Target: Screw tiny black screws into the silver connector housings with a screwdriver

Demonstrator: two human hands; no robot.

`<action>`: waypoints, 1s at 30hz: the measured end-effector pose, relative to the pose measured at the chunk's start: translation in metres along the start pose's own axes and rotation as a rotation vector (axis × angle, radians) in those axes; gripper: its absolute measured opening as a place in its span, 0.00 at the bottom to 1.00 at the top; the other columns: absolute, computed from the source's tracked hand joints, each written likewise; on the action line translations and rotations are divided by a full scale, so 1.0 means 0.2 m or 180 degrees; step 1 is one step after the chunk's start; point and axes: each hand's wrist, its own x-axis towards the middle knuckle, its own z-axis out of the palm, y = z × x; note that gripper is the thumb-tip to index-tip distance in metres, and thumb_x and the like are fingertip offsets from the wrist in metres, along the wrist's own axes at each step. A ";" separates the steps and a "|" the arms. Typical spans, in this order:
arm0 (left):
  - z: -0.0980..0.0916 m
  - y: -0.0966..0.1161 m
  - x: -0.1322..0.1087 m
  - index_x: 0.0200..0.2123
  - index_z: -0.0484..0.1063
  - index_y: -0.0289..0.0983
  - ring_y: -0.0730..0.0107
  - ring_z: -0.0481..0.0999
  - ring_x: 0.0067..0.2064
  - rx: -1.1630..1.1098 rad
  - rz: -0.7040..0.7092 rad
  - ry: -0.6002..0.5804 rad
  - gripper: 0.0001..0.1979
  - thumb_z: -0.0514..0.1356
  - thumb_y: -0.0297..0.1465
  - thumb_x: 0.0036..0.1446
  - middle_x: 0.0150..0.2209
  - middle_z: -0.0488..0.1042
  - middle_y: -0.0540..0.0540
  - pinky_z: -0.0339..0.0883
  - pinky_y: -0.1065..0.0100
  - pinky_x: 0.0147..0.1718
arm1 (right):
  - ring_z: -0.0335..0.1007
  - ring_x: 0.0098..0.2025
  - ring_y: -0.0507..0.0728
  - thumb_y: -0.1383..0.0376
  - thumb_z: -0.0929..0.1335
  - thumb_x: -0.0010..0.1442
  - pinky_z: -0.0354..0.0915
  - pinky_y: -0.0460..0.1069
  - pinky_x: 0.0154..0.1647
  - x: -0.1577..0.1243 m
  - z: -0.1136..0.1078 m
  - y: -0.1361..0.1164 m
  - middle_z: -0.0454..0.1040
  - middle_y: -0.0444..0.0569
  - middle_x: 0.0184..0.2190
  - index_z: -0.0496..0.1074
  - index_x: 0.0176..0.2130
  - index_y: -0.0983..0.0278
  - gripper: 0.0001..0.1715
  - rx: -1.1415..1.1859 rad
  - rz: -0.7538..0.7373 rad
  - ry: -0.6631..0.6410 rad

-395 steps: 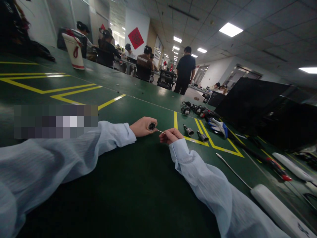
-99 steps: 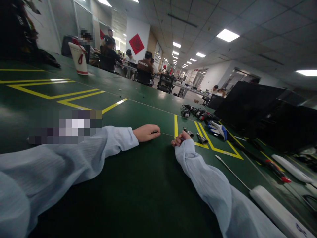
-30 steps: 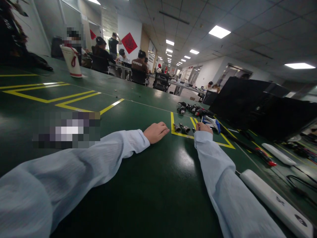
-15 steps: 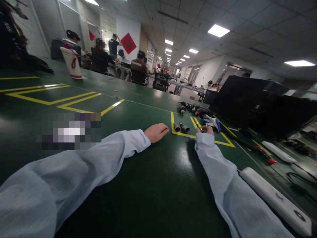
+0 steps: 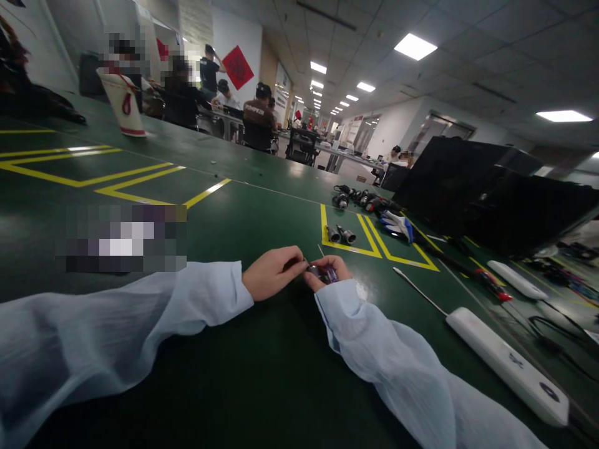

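Observation:
My right hand is closed around a small shiny metal piece with a purplish sheen, above the green table. A thin light rod sticks up beside its fingers; whether it belongs to that piece I cannot tell. My left hand meets it from the left, thumb and fingers pinched at the piece's end. What lies between those fingertips is mostly hidden. Beyond the hands, two metal cup-shaped parts with narrow stems, a left one and a right one, lie inside a yellow taped square.
A blue-and-white glove and dark cabled parts lie farther back. On the right are a long white casing with a thin rod, another white bar and a black monitor. A paper cup stands far left; people sit beyond.
My right hand has come back left from the taped area with the metal piece. My left hand has moved slightly nearer me, and its fingers now meet the right hand.

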 end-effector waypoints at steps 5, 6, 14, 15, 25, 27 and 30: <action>0.00 0.08 -0.10 0.45 0.63 0.36 0.68 0.70 0.41 -0.0561 -0.0409 -0.0036 0.14 0.53 0.32 0.55 0.41 0.70 0.45 0.67 0.65 0.40 | 0.60 0.22 0.48 0.66 0.72 0.37 0.57 0.44 0.24 0.00 -0.01 0.00 0.66 0.39 0.22 0.61 0.28 0.62 0.18 0.0051 0.0138 -0.0392; 0.00 0.09 -0.11 0.46 0.63 0.36 0.68 0.70 0.43 -0.0601 -0.0426 -0.0034 0.15 0.54 0.31 0.54 0.43 0.69 0.44 0.66 0.64 0.42 | 0.59 0.21 0.48 0.66 0.73 0.37 0.57 0.44 0.23 0.00 -0.01 0.01 0.66 0.39 0.21 0.61 0.29 0.62 0.20 0.0063 0.0135 -0.0496; 0.01 0.05 -0.10 0.45 0.68 0.36 0.66 0.70 0.43 -0.0849 -0.0502 0.0181 0.17 0.57 0.26 0.49 0.43 0.66 0.44 0.68 0.64 0.42 | 0.65 0.32 0.52 0.67 0.73 0.34 0.62 0.49 0.36 0.01 0.00 0.09 0.65 0.44 0.35 0.59 0.32 0.60 0.25 0.0457 -0.0073 -0.1103; 0.01 0.05 -0.10 0.45 0.68 0.36 0.66 0.70 0.43 -0.0797 -0.0456 0.0211 0.17 0.57 0.26 0.49 0.43 0.66 0.44 0.68 0.64 0.42 | 0.66 0.34 0.53 0.68 0.72 0.35 0.63 0.50 0.38 0.01 0.01 0.09 0.65 0.45 0.37 0.59 0.32 0.60 0.24 0.0582 -0.0093 -0.1136; 0.00 0.07 -0.11 0.45 0.67 0.39 0.67 0.65 0.48 -0.0267 0.0155 0.0161 0.19 0.55 0.19 0.49 0.46 0.65 0.46 0.61 0.63 0.49 | 0.69 0.38 0.55 0.72 0.64 0.45 0.64 0.50 0.40 0.02 -0.02 0.08 0.70 0.46 0.35 0.64 0.29 0.61 0.08 0.0347 -0.0600 -0.0581; 0.00 0.07 -0.11 0.44 0.68 0.39 0.67 0.66 0.48 -0.0210 0.0168 0.0033 0.18 0.56 0.20 0.49 0.46 0.65 0.46 0.62 0.63 0.48 | 0.69 0.36 0.54 0.73 0.64 0.44 0.64 0.50 0.38 0.02 -0.02 0.09 0.71 0.46 0.33 0.64 0.29 0.62 0.09 0.0255 -0.0553 -0.0523; -0.01 0.07 -0.11 0.42 0.70 0.39 0.66 0.66 0.48 -0.0098 0.0164 -0.0146 0.17 0.56 0.20 0.48 0.46 0.64 0.45 0.62 0.63 0.48 | 0.69 0.35 0.53 0.74 0.63 0.44 0.64 0.49 0.38 0.01 -0.02 0.09 0.72 0.46 0.32 0.64 0.29 0.62 0.10 0.0237 -0.0495 -0.0536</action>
